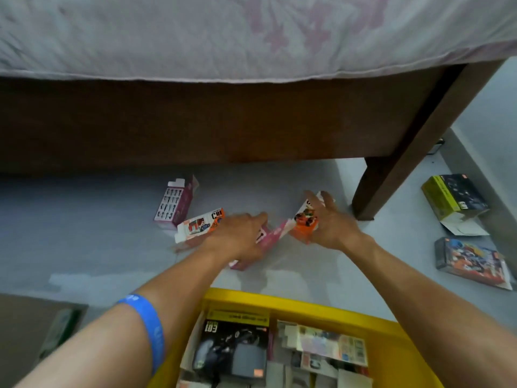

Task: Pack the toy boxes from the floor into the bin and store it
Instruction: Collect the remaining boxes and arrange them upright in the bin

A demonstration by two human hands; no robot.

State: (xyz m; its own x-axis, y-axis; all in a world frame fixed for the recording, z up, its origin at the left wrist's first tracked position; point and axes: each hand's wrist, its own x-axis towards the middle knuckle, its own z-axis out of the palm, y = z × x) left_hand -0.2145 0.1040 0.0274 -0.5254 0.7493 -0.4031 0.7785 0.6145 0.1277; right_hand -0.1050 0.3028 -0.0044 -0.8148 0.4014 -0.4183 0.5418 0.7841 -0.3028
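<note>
Several small toy boxes lie on the grey floor in front of a bed. My left hand (240, 236) presses down on a pink box (272, 238), fingers curled over it, with a white and orange box (200, 223) touching its wrist side. My right hand (334, 224) grips a tilted orange box (305, 221), fingers spread behind it. A pink box printed with letters (174, 205) stands further left. The yellow bin (307, 301) sits right below my arms, holding a black box (233, 348) and several others.
A brown wooden bed frame (223, 121) with a pale sheet spans the back, and its leg (389, 177) stands just right of my right hand. A yellow and black box (451, 196) and a colourful box (470, 259) lie at far right. A dark object (60, 331) lies at lower left.
</note>
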